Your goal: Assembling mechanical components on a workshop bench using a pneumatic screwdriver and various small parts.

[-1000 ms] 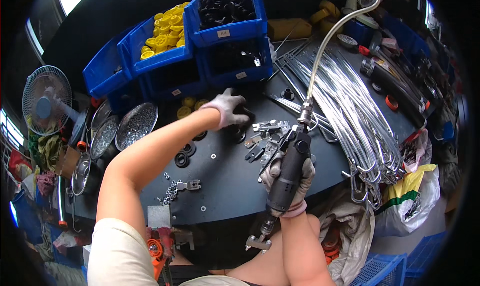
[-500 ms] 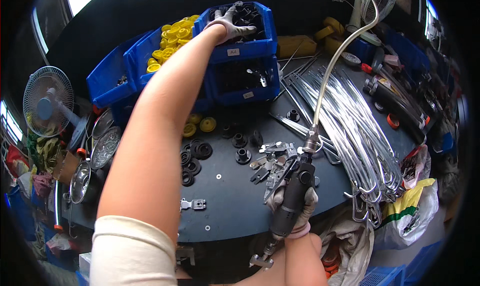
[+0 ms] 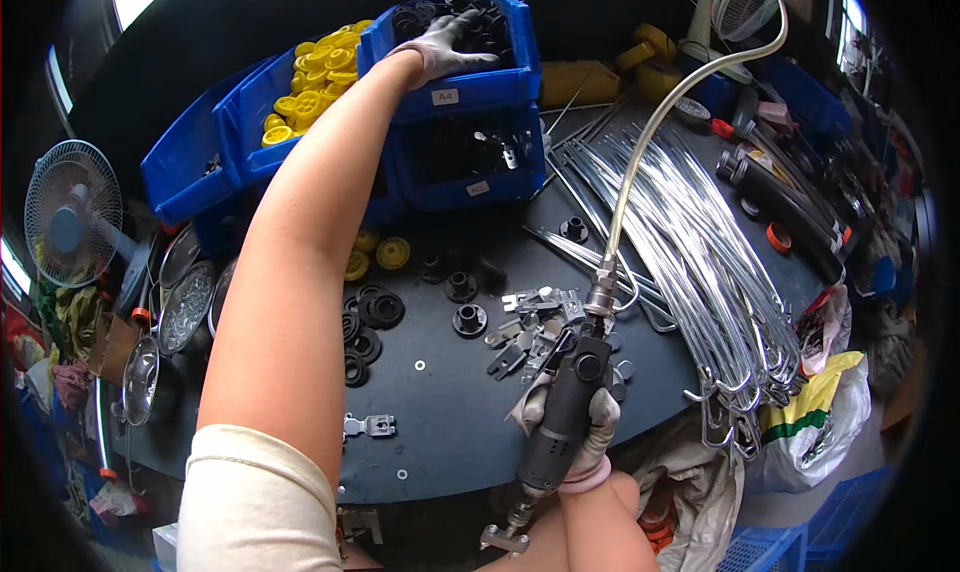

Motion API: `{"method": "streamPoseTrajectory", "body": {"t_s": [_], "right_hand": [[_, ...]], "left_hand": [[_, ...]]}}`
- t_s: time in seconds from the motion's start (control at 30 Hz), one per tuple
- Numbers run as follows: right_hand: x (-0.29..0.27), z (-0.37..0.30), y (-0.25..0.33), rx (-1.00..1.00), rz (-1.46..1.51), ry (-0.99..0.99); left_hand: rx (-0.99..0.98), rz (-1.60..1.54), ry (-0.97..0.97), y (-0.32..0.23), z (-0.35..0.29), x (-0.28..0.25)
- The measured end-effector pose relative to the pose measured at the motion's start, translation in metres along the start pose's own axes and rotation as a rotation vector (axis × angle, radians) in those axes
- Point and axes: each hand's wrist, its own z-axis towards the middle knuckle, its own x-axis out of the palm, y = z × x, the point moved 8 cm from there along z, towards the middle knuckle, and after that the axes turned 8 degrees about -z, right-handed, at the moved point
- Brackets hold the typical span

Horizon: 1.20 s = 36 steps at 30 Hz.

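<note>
My left hand [image 3: 452, 48], in a pale glove, reaches into the upper blue bin [image 3: 497, 84] with its fingers spread over black plastic parts [image 3: 490, 24]. Whether its fingertips touch any part cannot be seen. My right hand [image 3: 600, 427], also gloved, is wrapped round a black pneumatic screwdriver [image 3: 562, 427] near the table's front edge. A pale air hose [image 3: 640, 162] runs up from the tool, and a small metal bracket [image 3: 505, 540] sits at its lower tip. Beside it lies a heap of grey metal clips [image 3: 540, 332].
Yellow plastic wheels [image 3: 320, 72] fill the neighbouring bin. Bent metal rods [image 3: 690, 252] are piled on the right. Black rings [image 3: 375, 312], black flanged bushings [image 3: 469, 320], a metal hinge piece [image 3: 372, 426] and washers [image 3: 420, 365] lie on the dark table [image 3: 450, 412]. A fan [image 3: 75, 212] stands left.
The view has shifted, so most things sit slightly further left. My left hand stays over the black parts, fingers still spread. The right hand keeps its grip on the screwdriver.
</note>
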Motion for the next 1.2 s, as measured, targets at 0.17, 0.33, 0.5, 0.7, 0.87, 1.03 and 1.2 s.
{"method": "streamPoseTrajectory", "body": {"t_s": [0.17,0.33,0.5,0.7,0.87,1.03,1.2], "right_hand": [[0.000,0.004,-0.003,-0.019,-0.289,-0.092],[0.009,0.001,0.002,-0.039,-0.277,-0.123],[0.006,-0.001,0.002,-0.019,-0.208,-0.069],[0.020,0.004,-0.005,0.094,-0.295,-0.068],[0.017,-0.001,0.003,0.082,-0.339,-0.087],[0.031,0.006,-0.011,0.118,-0.283,0.021],[0.011,0.001,0.003,0.021,-0.266,-0.117]], "left_hand": [[-0.089,0.135,0.212,0.012,0.006,0.010],[-0.154,0.160,0.227,0.005,0.008,0.012],[-0.194,0.119,0.224,-0.001,0.014,0.018],[-0.264,0.217,0.365,0.004,0.003,0.007],[-0.264,0.183,0.349,-0.009,0.008,0.023],[-0.079,0.495,0.512,0.083,0.085,0.020],[-0.123,0.470,0.567,0.035,0.071,0.053]]}}
